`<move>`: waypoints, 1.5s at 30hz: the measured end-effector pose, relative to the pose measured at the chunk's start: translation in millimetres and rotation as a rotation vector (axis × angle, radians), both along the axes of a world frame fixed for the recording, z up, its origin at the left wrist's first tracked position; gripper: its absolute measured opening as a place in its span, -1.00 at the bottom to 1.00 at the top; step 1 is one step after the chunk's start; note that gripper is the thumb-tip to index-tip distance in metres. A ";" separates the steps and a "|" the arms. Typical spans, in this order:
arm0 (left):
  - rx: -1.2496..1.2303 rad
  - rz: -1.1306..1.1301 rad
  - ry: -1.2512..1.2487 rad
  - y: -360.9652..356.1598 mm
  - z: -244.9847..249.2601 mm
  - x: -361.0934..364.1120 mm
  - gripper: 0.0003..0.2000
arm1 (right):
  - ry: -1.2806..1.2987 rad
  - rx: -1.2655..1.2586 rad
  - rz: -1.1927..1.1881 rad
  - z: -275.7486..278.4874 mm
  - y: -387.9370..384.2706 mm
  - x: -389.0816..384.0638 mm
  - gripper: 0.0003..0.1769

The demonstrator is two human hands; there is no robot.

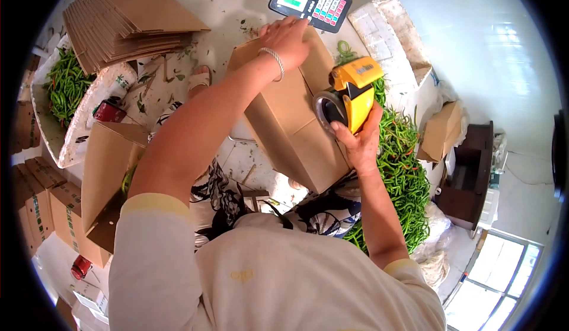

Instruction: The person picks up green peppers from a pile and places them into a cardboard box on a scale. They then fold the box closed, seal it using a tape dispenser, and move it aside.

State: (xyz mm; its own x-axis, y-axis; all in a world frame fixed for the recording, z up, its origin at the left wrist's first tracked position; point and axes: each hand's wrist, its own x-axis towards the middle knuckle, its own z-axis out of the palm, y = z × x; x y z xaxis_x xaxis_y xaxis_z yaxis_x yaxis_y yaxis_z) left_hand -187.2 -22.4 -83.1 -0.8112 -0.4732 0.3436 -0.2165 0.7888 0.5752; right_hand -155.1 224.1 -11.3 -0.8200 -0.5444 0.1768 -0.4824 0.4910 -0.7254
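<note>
**Position.** The cardboard box [284, 117] lies tilted across the person's lap, just below the scale display [310, 0].

**Hands.** The left hand [287, 37] rests on the box's far end with fingers curled loosely over the edge. It is pressing down, not clasping. The right hand [358, 144] is wrapped tight round the handle of the yellow tape dispenser [354, 91], whose roll meets the box's right-hand side.

**Judgement.** The box is being taped. Done well, the left hand pins the flaps firm while the dispenser runs straight along the join, roll flat to the card.

**Not verifiable.** Neither the tape itself nor the seam line can be made out, and the box's underside is hidden by forearm and lap. The green peppers [406, 171] alongside appear to be a loose heap, its near edge cut off behind the right arm.
</note>
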 end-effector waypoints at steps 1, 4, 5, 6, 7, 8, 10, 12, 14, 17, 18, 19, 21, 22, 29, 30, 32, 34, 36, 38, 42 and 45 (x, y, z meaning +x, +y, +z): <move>0.406 -0.132 0.048 1.0 15.7 5.1 -0.48 | 0.015 0.012 0.001 0.2 0.7 1.4 -0.04; 1.341 -0.397 0.049 -4.5 73.9 31.7 -0.48 | 0.102 0.030 0.018 -4.2 4.0 0.7 0.01; 1.336 -0.435 -0.010 -3.6 76.5 38.5 -0.49 | 0.111 0.041 0.010 -2.9 2.6 1.7 0.02; 1.328 -0.469 -0.069 -3.9 79.2 44.8 -0.50 | 0.119 0.050 0.003 -1.0 1.0 4.5 0.03; 1.319 -0.500 -0.129 -3.7 82.0 51.8 -0.51 | 0.125 0.059 -0.002 -0.1 -0.2 7.4 0.04; 1.292 -0.502 -0.163 -1.4 85.5 58.9 -0.54 | 0.136 0.059 -0.007 -2.5 1.2 8.2 0.06; 1.286 -0.564 -0.157 -0.7 85.5 65.6 -0.55 | 0.148 0.057 0.002 -5.3 1.6 10.0 0.05; 1.297 -0.567 -0.140 3.4 88.9 69.2 -0.64 | 0.162 0.068 0.007 -1.8 -0.5 14.4 0.05; 1.372 -0.567 -0.148 4.2 84.8 67.7 -0.70 | 0.201 0.092 0.046 -0.7 -2.4 15.6 0.04; 1.393 -0.514 -0.098 4.3 77.4 66.5 -0.78 | 0.228 0.134 0.069 5.9 -8.0 20.6 -0.01; 1.386 -0.488 -0.070 5.1 78.2 68.7 -0.80 | 0.221 0.161 0.065 8.6 -8.9 22.3 -0.02; 1.379 -0.462 -0.042 4.9 79.4 70.4 -0.82 | 0.213 0.188 0.061 11.1 -11.0 23.0 -0.03; 1.423 -0.406 -0.048 4.8 78.6 72.0 -0.81 | 0.253 0.185 0.102 14.9 -16.4 21.7 0.02; 1.468 -0.385 -0.021 5.1 70.5 70.1 -0.80 | 0.278 0.176 0.125 15.7 -18.7 18.1 0.05; 1.768 -0.269 0.057 -10.1 53.0 43.4 -0.86 | 0.237 0.181 0.208 43.4 -41.7 5.1 -0.13; 1.694 -0.224 0.060 -11.6 57.7 38.5 -0.86 | 0.203 0.199 0.208 49.3 -45.1 3.2 -0.14; 1.500 -0.269 0.076 -20.0 51.8 27.4 -0.87 | 0.153 0.233 0.198 57.0 -44.0 3.9 -0.17; 1.197 -0.147 0.061 -46.1 51.4 15.9 -0.87 | 0.172 0.264 0.187 58.7 -29.5 3.6 -0.18; 0.879 -0.032 0.183 -102.5 29.9 -3.8 -0.83 | 0.141 0.343 0.160 59.4 -5.5 8.7 -0.18; 0.501 0.041 0.163 -154.1 18.8 -20.6 -0.79 | 0.138 0.348 0.160 60.0 12.0 13.9 -0.19; 0.287 0.129 0.013 -191.6 7.8 -52.8 -0.77 | 0.094 0.282 0.155 56.6 10.0 11.4 -0.18; 0.127 0.169 -0.161 -207.9 -47.8 -64.1 -0.74 | 0.098 0.363 0.187 55.8 -7.4 0.3 -0.17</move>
State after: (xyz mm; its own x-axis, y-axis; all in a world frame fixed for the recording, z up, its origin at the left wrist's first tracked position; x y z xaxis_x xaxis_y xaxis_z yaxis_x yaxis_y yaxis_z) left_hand -251.3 -230.4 -130.9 -0.7562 -0.6379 0.1459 -0.4361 0.6575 0.6145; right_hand -154.8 216.7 44.4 -0.6899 -0.7237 0.0180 -0.6457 0.6039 -0.4674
